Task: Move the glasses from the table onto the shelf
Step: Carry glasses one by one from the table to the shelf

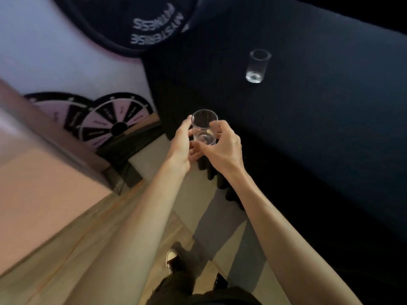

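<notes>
Task status: under way, not complete. Both hands are gripping one clear glass at the near corner of the dark-covered surface. The left hand is wrapping its fingers round the glass's left wall; the right hand is closing on its right wall and lower part. Whether the base is resting on the surface or is just clear of it cannot be told, since the fingers are covering it. The glass is standing upright and appears empty.

A second glass is standing upright further in on the surface, well apart from the hands and untouched. By this evidence, at least two glasses are awaiting transfer. No glass is showing on any shelf; a blurred pale slab at the left may be the shelf or its casing, but this cannot be confirmed.

Edges and clearance: the held glass is sitting right at the surface corner, where the dark cloth is dropping away toward the wooden floor. The floor to the left of the arms is appearing open. Two spoked wheel boards are leaning against the wall beyond the corner, with dark items at their foot; these are narrowing the passage between the surface corner and the pale slab. A round dark sign is hanging above. Judged risk: a leftward carry is calling for care past that corner.
</notes>
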Available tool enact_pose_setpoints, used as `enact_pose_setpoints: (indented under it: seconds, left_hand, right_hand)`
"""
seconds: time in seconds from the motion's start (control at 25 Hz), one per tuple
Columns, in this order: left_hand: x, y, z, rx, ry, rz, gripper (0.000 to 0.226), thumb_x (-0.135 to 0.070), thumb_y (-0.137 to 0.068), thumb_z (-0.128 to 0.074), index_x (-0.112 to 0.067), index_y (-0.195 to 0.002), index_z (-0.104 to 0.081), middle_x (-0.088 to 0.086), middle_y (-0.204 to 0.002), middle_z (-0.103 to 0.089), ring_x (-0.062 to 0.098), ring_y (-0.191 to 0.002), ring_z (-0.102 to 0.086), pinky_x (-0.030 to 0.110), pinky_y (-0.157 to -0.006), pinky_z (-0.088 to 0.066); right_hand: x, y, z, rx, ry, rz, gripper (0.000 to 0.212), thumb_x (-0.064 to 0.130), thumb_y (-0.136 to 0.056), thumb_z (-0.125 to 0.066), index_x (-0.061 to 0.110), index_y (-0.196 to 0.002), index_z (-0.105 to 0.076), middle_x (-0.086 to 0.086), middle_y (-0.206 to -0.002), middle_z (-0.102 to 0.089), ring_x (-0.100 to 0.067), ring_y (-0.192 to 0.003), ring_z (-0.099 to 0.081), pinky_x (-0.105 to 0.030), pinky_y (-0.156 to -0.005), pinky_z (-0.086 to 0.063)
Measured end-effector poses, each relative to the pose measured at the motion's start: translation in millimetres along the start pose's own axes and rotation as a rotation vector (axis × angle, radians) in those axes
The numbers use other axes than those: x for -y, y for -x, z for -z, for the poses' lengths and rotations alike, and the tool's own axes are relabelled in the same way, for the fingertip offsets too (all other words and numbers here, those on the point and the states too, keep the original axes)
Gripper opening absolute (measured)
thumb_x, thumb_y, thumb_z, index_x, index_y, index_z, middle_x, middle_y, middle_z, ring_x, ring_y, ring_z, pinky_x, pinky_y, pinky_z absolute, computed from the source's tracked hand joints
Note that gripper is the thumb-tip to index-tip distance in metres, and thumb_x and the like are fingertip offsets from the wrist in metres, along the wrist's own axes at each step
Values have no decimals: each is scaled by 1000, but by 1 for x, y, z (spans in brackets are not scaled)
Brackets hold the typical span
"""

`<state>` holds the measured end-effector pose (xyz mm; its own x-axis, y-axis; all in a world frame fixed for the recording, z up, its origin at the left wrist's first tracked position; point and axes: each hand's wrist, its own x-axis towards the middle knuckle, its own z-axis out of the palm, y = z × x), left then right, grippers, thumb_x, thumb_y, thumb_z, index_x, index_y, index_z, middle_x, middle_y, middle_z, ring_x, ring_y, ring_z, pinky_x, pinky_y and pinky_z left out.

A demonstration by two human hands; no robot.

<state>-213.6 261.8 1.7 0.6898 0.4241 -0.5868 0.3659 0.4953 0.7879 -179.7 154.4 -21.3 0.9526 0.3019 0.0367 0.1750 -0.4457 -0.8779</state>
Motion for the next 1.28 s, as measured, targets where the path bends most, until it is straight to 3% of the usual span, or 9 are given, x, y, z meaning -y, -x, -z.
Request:
enact_pose_setpoints:
  seconds: [0.08,0.16,0.32,0.44,0.56,0.76,0.96,1.2,1.28]
  left_hand:
    - [0,18,47,-79,81,-33,56,-59,-94,-55,-12,-121,-70,11,-106,-77,19,-83,-75,31,-68,-60]
    - [-3,39,99,-188,152,-53,56,-58,-92,-57,-10,-116,-73,9,-95,-77,14,-64,-72,26,-56,-55]
    - [-8,96,210,-397,278,-133,45,-56,-91,-59,-13,-98,-72,3,-83,-75,14,-58,-67,25,-53,-53]
    - [-11,152,296,-527,359,-241,36,-49,-95,-57,-16,-85,-67,0,-79,-70,14,-59,-64,30,-64,-56]
    - [-7,208,383,-626,413,-302,37,-50,-95,-57,-14,-92,-67,3,-82,-71,18,-67,-68,37,-74,-59]
    - [13,301,526,-770,468,-342,41,-51,-96,-56,-12,-104,-64,10,-94,-69,21,-70,-69,42,-81,-63]
    - [21,375,638,-926,528,-353,42,-51,-96,-55,-12,-111,-63,12,-100,-68,23,-79,-69,41,-83,-63]
    - [-6,419,756,-1084,560,-410,47,-53,-98,-53,-10,-114,-65,13,-103,-69,26,-90,-70,44,-90,-60]
    - [-23,426,798,-1107,554,-439,45,-53,-98,-52,-11,-107,-65,11,-96,-69,24,-86,-70,43,-89,-61]
  right_hand:
    - [21,20,-33,113,-3,38,50,19,-91,-95,10,-132,-67,2,-114,-74,-10,-96,-71,-29,-88,-64]
    - [47,41,-69,229,-18,83,49,20,-92,-95,11,-132,-68,-3,-119,-78,-14,-101,-74,-32,-90,-66]
    - [114,98,-147,444,-16,220,53,28,-91,-96,12,-133,-68,2,-116,-77,-20,-109,-76,-39,-94,-64]
    - [169,153,-209,569,-17,330,56,27,-89,-97,7,-133,-69,0,-111,-75,-25,-110,-75,-42,-96,-61]
    - [219,216,-272,639,-24,420,58,30,-87,-98,7,-132,-70,-9,-119,-81,-28,-113,-75,-45,-98,-62]
    - [292,334,-372,810,-47,550,58,34,-87,-97,9,-132,-70,-6,-125,-78,-25,-114,-73,-47,-103,-64]
    - [361,425,-454,988,-39,635,54,38,-89,-96,10,-128,-71,0,-115,-73,-26,-109,-73,-45,-96,-64]
    - [442,486,-562,1118,-121,723,59,37,-93,-93,13,-141,-68,-1,-126,-73,-18,-115,-69,-30,-99,-59]
    - [472,495,-597,1154,-168,724,63,36,-95,-92,13,-147,-65,3,-123,-69,-17,-114,-67,-19,-91,-56]
